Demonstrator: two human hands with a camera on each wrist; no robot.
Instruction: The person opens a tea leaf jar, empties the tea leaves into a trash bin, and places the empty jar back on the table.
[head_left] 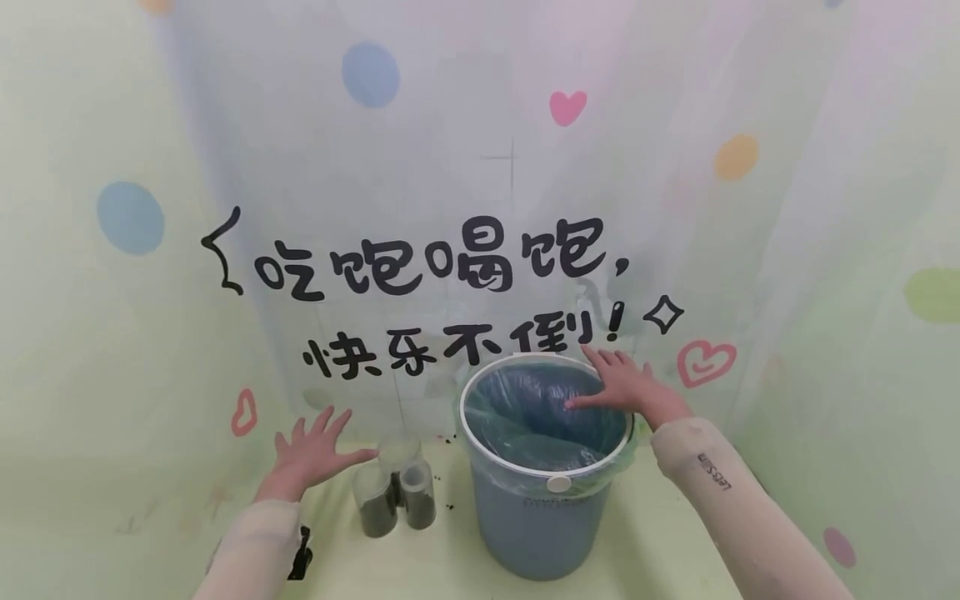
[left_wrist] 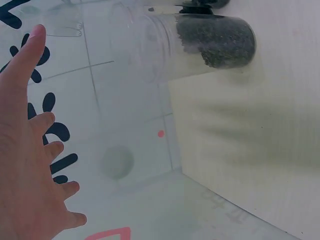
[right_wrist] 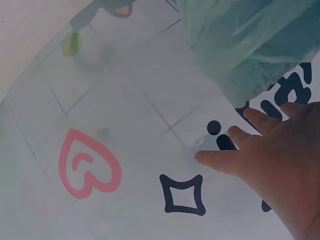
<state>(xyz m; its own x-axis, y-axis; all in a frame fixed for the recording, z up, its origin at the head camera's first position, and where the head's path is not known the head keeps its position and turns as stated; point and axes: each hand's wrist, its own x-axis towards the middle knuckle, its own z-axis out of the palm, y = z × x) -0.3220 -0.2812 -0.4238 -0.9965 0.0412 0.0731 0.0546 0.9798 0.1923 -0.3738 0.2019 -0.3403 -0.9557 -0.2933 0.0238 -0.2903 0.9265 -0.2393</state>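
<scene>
My left hand (head_left: pixel 309 454) is held up with its fingers spread, just left of a group of clear jars. Dark granules fill much of the left jar (head_left: pixel 377 507) and the right jar (head_left: pixel 417 498), while a third clear jar (head_left: pixel 400 454) stands behind them. In the left wrist view, one jar (left_wrist: pixel 217 42) shows its granules up close, apart from the hand. A blue-grey bucket (head_left: pixel 536 533) with a white rim stands to the right, lined by a thin green plastic bag (right_wrist: pixel 255 45). Over its right rim, my right hand (head_left: pixel 624 385) hovers with fingers spread, holding nothing.
Behind the bucket rises a pale wall (head_left: pixel 465 167) with black lettering, hearts and coloured dots. A few dark specks (head_left: pixel 450 506) lie on the pale surface between jars and bucket. Some black object (head_left: pixel 302 557) is partly hidden by my left sleeve.
</scene>
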